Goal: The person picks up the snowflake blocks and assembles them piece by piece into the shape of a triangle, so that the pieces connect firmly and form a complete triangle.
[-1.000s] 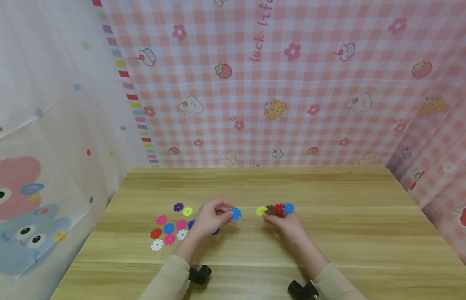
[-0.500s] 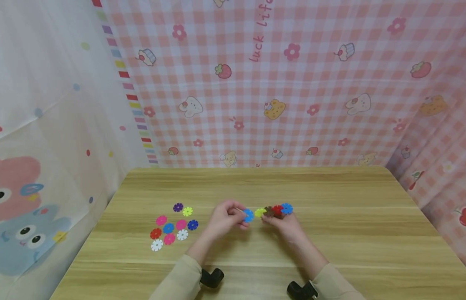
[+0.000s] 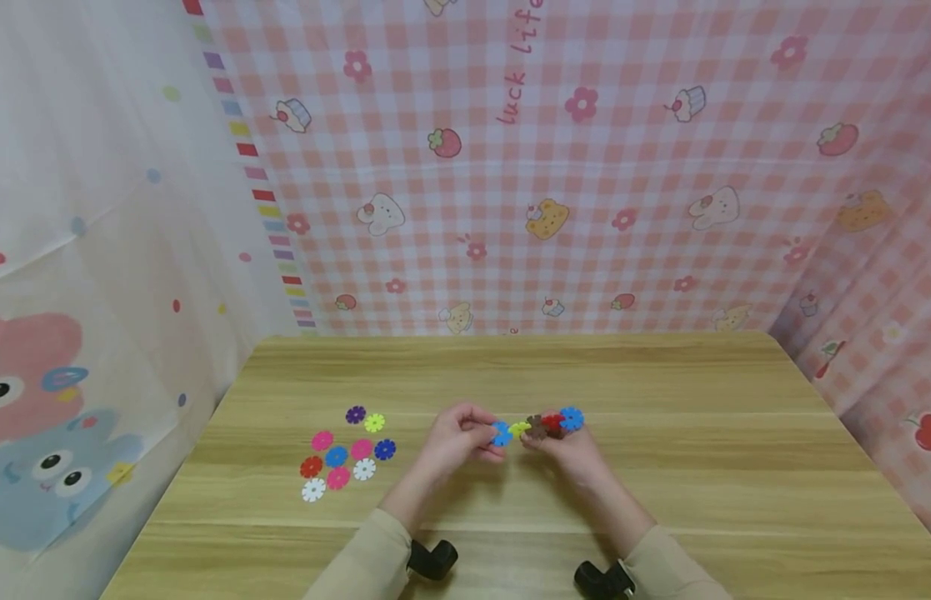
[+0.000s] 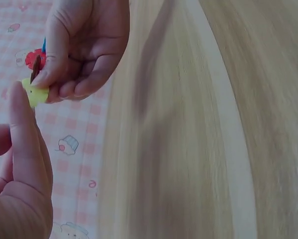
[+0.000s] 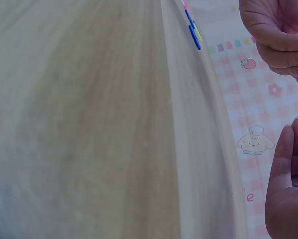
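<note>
In the head view my left hand (image 3: 456, 437) pinches a light blue notched plastic disc (image 3: 501, 434) between thumb and fingers. My right hand (image 3: 573, 454) grips a row of joined discs: yellow (image 3: 519, 430), brown (image 3: 536, 427), red (image 3: 553, 422) and blue (image 3: 573, 418). The left hand's blue disc meets the yellow one at its edge. Seen from the left wrist, the right thumb presses on the brown disc (image 4: 36, 67), with the yellow disc (image 4: 38, 94) between the two hands. Both hands are raised over the table.
Loose notched discs lie on the wooden table (image 3: 698, 467) left of the hands, among them purple (image 3: 356, 414), yellow (image 3: 375, 422), red (image 3: 311, 467), white (image 3: 313, 490) and dark blue (image 3: 386, 450). A checked cloth (image 3: 495, 275) hangs behind the table.
My left hand has moved right with the blue disc, from a gap away to the edge of the yellow disc. The right hand's row has shifted slightly left and turned a little.
</note>
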Demonstrator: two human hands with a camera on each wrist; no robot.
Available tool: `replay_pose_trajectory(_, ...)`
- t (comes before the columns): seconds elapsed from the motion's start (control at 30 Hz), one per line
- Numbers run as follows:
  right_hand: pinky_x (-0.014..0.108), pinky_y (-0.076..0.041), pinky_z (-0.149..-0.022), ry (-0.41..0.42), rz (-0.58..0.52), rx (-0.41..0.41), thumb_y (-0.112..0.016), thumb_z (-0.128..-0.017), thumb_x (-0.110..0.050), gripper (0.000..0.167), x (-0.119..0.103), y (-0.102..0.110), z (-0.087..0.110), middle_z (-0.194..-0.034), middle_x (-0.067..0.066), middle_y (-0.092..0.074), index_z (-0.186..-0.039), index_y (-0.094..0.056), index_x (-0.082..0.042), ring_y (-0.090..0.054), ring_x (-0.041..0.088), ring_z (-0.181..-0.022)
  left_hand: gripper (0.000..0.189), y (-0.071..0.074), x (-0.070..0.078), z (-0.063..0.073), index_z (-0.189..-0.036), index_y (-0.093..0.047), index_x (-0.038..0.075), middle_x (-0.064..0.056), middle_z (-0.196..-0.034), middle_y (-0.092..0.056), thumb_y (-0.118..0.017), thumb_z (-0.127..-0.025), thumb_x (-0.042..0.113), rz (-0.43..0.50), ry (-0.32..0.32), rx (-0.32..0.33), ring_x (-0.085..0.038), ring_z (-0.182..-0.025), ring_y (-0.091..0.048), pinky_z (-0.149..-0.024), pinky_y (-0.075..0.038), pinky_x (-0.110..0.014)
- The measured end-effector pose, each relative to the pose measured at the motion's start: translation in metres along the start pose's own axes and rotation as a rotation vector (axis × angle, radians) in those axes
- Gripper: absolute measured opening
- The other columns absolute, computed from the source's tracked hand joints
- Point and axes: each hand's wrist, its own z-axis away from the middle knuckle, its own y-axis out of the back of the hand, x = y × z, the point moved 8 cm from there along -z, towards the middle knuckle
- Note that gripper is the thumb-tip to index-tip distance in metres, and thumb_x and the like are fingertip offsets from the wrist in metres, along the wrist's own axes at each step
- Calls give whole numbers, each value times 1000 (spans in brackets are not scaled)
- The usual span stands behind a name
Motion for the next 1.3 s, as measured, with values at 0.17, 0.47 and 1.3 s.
replay_pose_trajectory(0.17,27,-54,-78,-3,17,19,-73,-79,12,17,0,3,-1,-89,6,-70,-92,-68,2,-64,14,-83,17,-2,-1,1,-106,-53,-15,-17,-86,-68,-58,-90,-14,45,18,31,-18,-67,-69,-67,-60,-35)
replay_pose_trajectory(0.47,26,-53,-77,16,27,8,-74,-77,14,17,2,3,-4,-84,2,-67,-86,-65,2,-61,13,-81,19,-4,-7,1,-107,-52,-17,-18,-87,-66,-57,-89,-15,91,46,74,-18,-65,-69,-68,-60,-36)
replay_pose_trajectory(1.3,35,-54,-91,-92,-155,-126,-62,-94,1,40,8,-2,1,-99,7,-70,-125,-47,20,-67,17,-92,26,-4,-14,-3,-113,-59,-15,-11,-87,-64,-63,-87,-15,73,48,32,-17,-71,-67,-75,-59,-35)
